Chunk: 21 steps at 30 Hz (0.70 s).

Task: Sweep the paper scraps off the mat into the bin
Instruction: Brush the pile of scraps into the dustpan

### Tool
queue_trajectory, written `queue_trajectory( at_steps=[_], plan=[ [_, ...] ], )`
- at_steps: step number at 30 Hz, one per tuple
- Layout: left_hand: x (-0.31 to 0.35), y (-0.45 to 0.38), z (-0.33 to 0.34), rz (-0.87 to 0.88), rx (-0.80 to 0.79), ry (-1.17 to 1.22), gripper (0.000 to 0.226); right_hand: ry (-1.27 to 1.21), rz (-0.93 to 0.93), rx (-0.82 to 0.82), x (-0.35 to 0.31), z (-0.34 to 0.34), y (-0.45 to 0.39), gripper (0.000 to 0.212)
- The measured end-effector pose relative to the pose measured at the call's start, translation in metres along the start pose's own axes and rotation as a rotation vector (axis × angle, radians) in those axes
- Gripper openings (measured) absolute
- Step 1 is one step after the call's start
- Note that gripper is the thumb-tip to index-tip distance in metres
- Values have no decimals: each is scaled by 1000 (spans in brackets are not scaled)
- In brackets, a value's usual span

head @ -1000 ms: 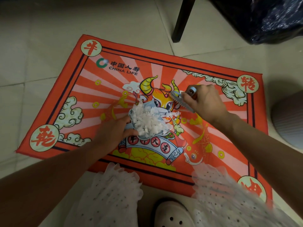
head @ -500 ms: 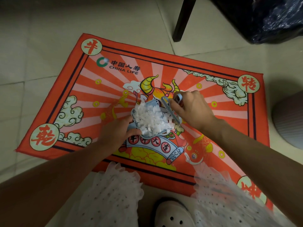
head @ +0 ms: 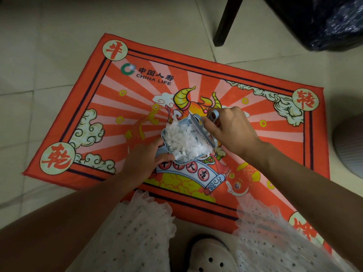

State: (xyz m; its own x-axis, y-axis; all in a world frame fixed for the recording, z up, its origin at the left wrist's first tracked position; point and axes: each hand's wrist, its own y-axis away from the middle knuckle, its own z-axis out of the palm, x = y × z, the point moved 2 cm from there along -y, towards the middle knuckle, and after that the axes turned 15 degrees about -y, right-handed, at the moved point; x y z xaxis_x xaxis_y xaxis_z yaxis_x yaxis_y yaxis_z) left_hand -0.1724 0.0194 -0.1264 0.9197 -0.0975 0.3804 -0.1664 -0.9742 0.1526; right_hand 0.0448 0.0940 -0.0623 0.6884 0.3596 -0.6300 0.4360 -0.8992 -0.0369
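1. Head view: your left hand [head: 143,160] grips the handle of a small pale-blue plastic dustpan [head: 167,152] at the centre of the red printed fabric mat [head: 82,99]. Its fingers curl round the handle at the pan's 7 o'clock.
2. Your right hand [head: 229,130] pinches a small pale-blue plastic hand brush [head: 204,130], laid along the pan's 2 o'clock edge.
3. The heap of shredded white paper scraps [head: 184,142] fills the pan. I judge them very light and loose, so a tilt or draught would likely spill them. Keep the pan level, hold it by the handle, and use the brush as a guard.
4. The dark bin with a black plastic liner [head: 324,22] sits off the mat at 1 o'clock, well apart.
5. Writing on the mat: "CHINA LIFE" under 中国人寿 at 11 o'clock; the corner medallions read 牛, 转 and 乾.
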Motion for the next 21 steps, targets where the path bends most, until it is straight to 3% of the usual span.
queue_trajectory(
  at_steps=[16, 21],
  plan=[
    [-19, 8, 17, -65, -23, -5, 47, -30, -10, 9, -10, -2, -15, 42],
    [-27, 11, 19, -76, -27, -12, 65, -24, -9, 29, -12, -10, -22, 41]
  ],
)
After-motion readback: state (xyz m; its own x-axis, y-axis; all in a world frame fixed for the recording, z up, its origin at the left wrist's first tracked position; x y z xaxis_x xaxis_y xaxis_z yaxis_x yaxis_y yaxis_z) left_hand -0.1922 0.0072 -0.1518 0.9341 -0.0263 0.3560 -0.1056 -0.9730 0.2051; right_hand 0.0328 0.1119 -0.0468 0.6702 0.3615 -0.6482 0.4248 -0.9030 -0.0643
